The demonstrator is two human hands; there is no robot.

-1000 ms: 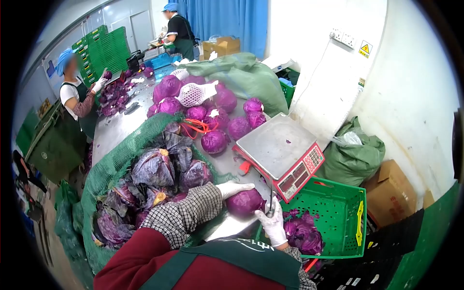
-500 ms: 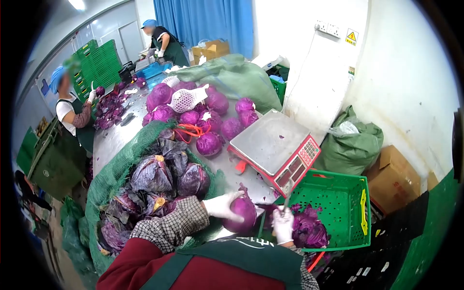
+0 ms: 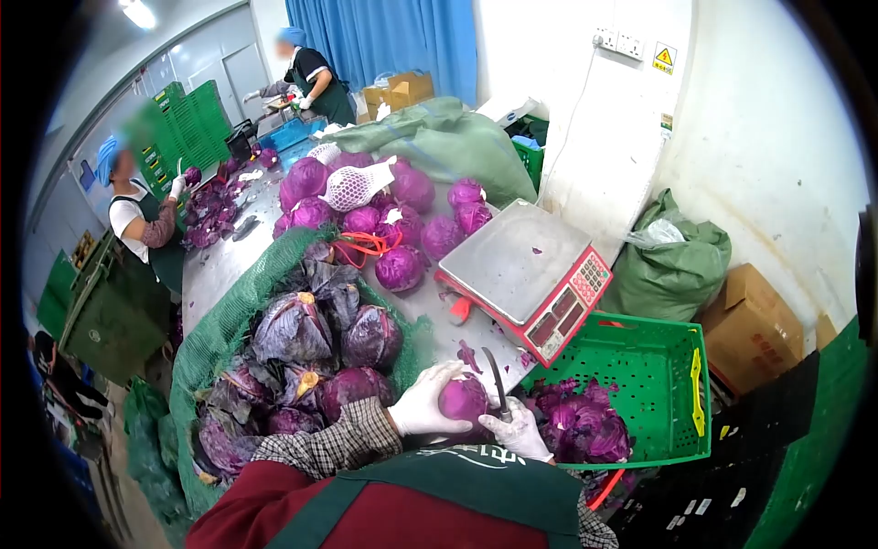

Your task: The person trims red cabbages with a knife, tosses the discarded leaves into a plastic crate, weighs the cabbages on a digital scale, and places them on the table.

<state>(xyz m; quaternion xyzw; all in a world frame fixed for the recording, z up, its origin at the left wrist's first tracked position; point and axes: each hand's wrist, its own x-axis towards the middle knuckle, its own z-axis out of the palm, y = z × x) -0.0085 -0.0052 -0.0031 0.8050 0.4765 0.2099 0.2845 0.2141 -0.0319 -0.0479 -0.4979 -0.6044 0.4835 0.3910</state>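
Note:
My left hand, in a white glove, is closed around the side of a purple cabbage just in front of my apron. My right hand, gloved too, grips a knife with a curved blade. The blade points up beside the cabbage's right side; whether it touches the cabbage I cannot tell. To the left, a green mesh sack lies open, with several untrimmed cabbages inside. A green crate on the right holds loose purple leaves.
A red scale with a metal plate stands beyond my hands. Several peeled cabbages sit on the metal table, some in white foam nets. Two co-workers stand at the far left and back. A green sack and a carton are at right.
My right hand has moved left from over the crate to the cabbage, and the blade now stands upright. The dark leaf between my right hand and the cabbage is no longer seen there.

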